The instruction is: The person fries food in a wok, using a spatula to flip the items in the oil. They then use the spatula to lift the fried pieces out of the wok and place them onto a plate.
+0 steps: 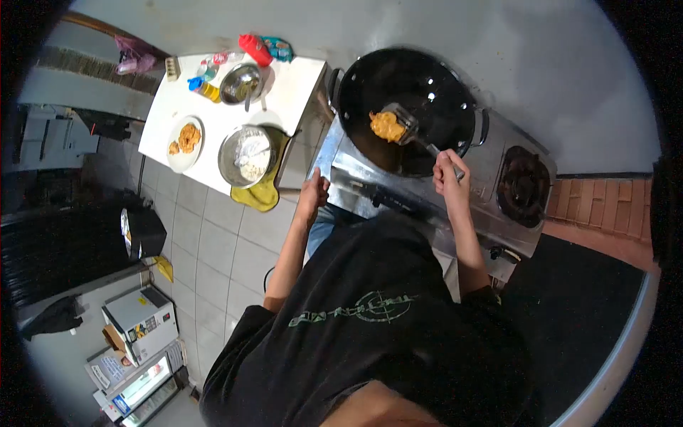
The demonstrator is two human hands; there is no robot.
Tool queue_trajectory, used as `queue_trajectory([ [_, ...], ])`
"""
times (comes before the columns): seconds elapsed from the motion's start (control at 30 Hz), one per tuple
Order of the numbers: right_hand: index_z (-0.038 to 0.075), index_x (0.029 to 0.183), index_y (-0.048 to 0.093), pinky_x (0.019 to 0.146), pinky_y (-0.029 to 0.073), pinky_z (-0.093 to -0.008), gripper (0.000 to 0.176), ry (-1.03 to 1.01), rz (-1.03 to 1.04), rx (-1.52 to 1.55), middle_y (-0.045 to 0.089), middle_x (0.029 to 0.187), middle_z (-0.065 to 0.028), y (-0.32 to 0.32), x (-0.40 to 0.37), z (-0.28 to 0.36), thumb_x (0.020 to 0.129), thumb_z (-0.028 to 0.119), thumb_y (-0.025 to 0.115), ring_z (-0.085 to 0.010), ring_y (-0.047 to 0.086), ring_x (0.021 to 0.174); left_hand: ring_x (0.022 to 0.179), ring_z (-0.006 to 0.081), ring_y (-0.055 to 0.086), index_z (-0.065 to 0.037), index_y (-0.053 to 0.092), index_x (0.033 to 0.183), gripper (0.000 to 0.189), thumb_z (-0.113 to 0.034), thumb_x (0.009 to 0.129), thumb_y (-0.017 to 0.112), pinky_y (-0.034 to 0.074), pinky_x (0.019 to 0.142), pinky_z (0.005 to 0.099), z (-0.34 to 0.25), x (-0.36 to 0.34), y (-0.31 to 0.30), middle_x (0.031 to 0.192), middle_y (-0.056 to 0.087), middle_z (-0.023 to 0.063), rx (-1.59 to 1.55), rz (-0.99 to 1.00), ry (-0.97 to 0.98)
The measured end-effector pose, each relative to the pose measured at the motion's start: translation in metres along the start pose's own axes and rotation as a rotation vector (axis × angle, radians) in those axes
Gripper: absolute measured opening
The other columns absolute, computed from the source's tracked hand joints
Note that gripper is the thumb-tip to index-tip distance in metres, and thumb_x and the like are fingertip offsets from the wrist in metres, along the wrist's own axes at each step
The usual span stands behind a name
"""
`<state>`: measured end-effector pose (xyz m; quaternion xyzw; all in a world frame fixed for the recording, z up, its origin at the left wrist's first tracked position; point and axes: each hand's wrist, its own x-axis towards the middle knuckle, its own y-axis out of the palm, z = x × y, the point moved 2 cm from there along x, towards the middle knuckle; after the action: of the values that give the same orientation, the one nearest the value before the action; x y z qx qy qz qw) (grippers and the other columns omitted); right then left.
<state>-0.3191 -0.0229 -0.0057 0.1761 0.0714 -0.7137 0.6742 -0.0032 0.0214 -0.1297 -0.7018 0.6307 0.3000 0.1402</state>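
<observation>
We see the right hand [449,173] with its fingers wrapped around the handle of a spatula [407,122]. The spatula is over the black wok [448,117], with a lump of orange-brown food [386,127] at its flat end. We think the long handle helps keep the hand away from the heat, but we can't see if the wok is hot. The wok sits on the stove [494,146], and its side handles stick out, maybe so they are easy to grab. The left hand [313,193] is near the stove's edge with its fingers curled and thumb up; we can't tell if they pinch anything. On the white worktop [167,103], a plate [183,163] holds more brown pieces. A metal bowl [225,161] with white stuff inside stands just beside it, on a yellow cloth [257,199] that may catch spills. We guess both sit there to be in easy reach.
</observation>
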Motion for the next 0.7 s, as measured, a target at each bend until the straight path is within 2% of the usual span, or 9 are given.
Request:
queue_trajectory([
  [0.07,0.009,0.080,0.053,0.045,0.027,-0.0197,0.031,-0.071,-0.038,-0.001,0.045,0.065,0.0050,0.001,-0.006,-0.006,0.098,0.034,0.057,-0.0018,0.038,0.053,0.043,0.0055,0.023,-0.014,0.042,0.064,0.054,-0.056,0.099,0.040,0.015,0.043,0.0254,0.002,-0.008,-0.003,0.053,0.026,-0.0086,0.002,-0.008,0.061],
  [0.13,0.008,0.081,0.054,0.046,0.027,-0.0200,0.032,-0.082,-0.004,0.002,0.046,0.067,0.0043,-0.002,-0.012,-0.016,0.098,0.035,0.057,-0.0022,0.038,0.055,0.043,0.0052,0.022,-0.014,0.043,0.065,0.053,-0.055,0.099,0.041,0.014,0.043,0.0253,0.003,-0.013,-0.009,0.054,0.025,-0.0090,0.013,-0.050,0.029],
  [0.33,0.007,0.079,0.052,0.051,0.029,-0.0205,0.035,-0.286,0.051,-0.123,0.043,0.067,0.0052,-0.002,-0.027,-0.030,0.100,0.035,0.052,-0.0024,0.037,0.058,0.043,0.0046,0.021,-0.015,0.041,0.065,0.051,-0.054,0.098,0.042,0.014,0.042,0.0250,0.010,-0.017,-0.029,0.054,0.025,-0.0094,-0.053,-0.047,-0.036],
  [0.4,0.005,0.080,0.052,0.054,0.032,-0.0226,0.034,-0.269,0.019,-0.142,0.043,0.067,0.0037,-0.001,-0.034,-0.037,0.101,0.031,0.051,-0.0044,0.039,0.061,0.043,0.0045,0.021,-0.016,0.040,0.065,0.051,-0.054,0.099,0.041,0.014,0.042,0.0248,0.008,-0.014,-0.030,0.054,0.024,-0.0096,-0.040,-0.024,-0.042],
  [0.47,0.002,0.082,0.052,0.058,0.034,-0.0249,0.031,-0.405,-0.005,-0.307,0.043,0.068,0.0015,0.002,-0.042,-0.041,0.101,0.027,0.051,-0.0073,0.040,0.065,0.043,0.0047,0.021,-0.016,0.040,0.065,0.051,-0.054,0.099,0.041,0.014,0.042,0.0249,0.005,-0.011,-0.028,0.054,0.024,-0.0096,0.001,0.010,-0.017],
  [0.5,0.001,0.083,0.052,0.061,0.036,-0.0265,0.028,-0.385,-0.012,-0.310,0.043,0.069,-0.0007,0.005,-0.048,-0.043,0.100,0.022,0.050,-0.0096,0.041,0.067,0.043,0.0047,0.021,-0.016,0.040,0.065,0.051,-0.054,0.099,0.041,0.014,0.042,0.0249,0.002,-0.009,-0.026,0.054,0.024,-0.0096,0.002,0.023,-0.013],
  [0.7,0.000,0.085,0.054,0.061,0.037,-0.0275,0.025,-0.470,-0.100,-0.413,0.043,0.069,-0.0032,0.034,-0.074,-0.042,0.100,0.020,0.050,-0.0109,0.041,0.067,0.043,0.0045,0.021,-0.015,0.041,0.066,0.054,-0.059,0.097,0.041,0.014,0.041,0.0255,-0.026,0.004,-0.030,0.054,0.024,-0.0097,0.077,0.166,0.002],
])
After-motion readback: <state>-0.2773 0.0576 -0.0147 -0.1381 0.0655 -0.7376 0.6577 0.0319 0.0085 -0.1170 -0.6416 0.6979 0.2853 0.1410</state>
